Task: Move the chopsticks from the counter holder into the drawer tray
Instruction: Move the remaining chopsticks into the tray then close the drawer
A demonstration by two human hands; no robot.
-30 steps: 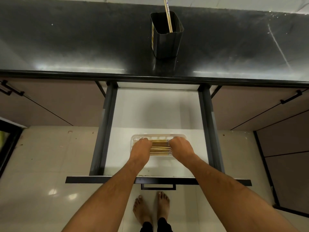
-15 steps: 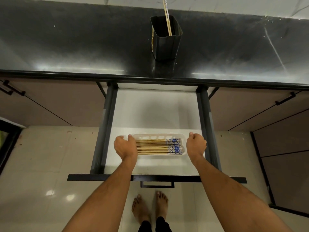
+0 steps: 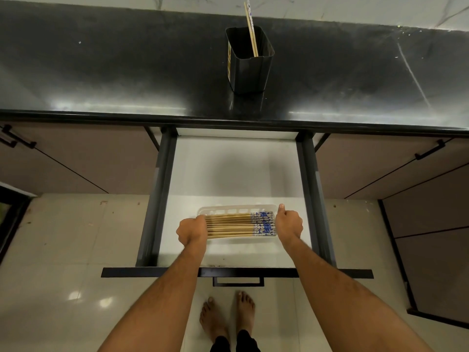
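The left hand sits at the left end of the white tray in the lower middle of the frame, its fingers curled down over the plain tips of the chopsticks; whether they pinch the sticks or only press on them cannot be told from above. The right hand is at the tray's right end, fingers folded and thumb raised, touching or just beside the rim by the blue-patterned ends; a real grip cannot be made out.

The sticks lie side by side, filling the tray. If either hand pushes unevenly, the light tray would probably slide on the smooth white floor of the drawer, and the row could skew or a stick ride up over the low rim. The last chopsticks stand in the black holder at the top middle of the frame; they seem to be one pair. It looks tall and narrow, so a careless pull might tip it on the glossy tabletop.

The tabletop is dark polished stone with a pale wall behind. Brown cabinet doors flank the open drawer, and bare feet stand on glossy light tiles below.
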